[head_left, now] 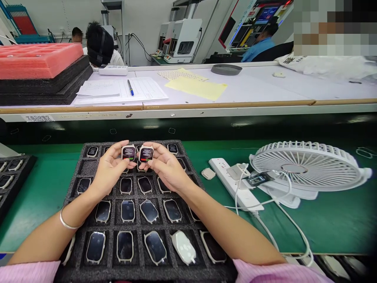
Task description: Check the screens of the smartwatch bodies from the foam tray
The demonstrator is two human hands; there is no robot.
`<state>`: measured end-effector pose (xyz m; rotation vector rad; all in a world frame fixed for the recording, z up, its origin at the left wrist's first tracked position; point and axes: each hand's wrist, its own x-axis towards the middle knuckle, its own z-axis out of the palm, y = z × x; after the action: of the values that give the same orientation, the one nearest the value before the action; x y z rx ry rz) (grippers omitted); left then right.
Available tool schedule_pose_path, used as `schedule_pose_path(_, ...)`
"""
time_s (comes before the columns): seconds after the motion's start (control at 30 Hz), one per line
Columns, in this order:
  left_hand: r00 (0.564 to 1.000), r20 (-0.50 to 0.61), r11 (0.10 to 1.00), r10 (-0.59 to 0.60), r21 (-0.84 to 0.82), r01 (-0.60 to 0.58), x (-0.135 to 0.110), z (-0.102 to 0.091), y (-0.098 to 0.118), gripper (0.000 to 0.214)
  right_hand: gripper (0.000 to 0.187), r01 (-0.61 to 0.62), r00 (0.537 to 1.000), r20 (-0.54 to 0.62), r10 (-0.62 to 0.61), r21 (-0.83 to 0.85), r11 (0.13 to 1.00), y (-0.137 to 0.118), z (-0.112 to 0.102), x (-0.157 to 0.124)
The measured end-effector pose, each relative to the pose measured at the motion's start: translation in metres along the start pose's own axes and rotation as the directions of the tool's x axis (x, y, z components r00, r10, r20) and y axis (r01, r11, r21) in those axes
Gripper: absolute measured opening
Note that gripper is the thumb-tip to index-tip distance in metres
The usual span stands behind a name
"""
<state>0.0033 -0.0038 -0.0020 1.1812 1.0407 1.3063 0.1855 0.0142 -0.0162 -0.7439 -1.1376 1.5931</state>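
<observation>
My left hand [110, 169] grips a white smartwatch body [129, 152] with a lit screen, held above a black foam tray [85, 167]. Beside it, my right hand [165, 165] grips a second white smartwatch body [146, 153], its screen lit too. The two watches sit side by side, screens toward me. Below them the tray holds several dark-screened watch bodies in slots, and one watch [183, 247] in the front row lies face down. A thin bangle [65, 222] circles my left wrist.
A white power strip [235, 182] with plugs and cables lies right of the tray, next to a white fan [306, 167] on the green mat. Another foam tray [11, 173] sits at far left. A raised shelf [206, 104] holds papers, pen, foam stacks. People sit beyond.
</observation>
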Motion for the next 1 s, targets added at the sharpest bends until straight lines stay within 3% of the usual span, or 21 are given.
schedule_pose_path(1.0,1.000,0.024,1.000,0.013,-0.015,-0.013,0.0004,0.0010,-0.0017,0.050,0.044,0.043,0.999,0.022,-0.043,0.006,0.999,0.0014,0.0007,-0.0018)
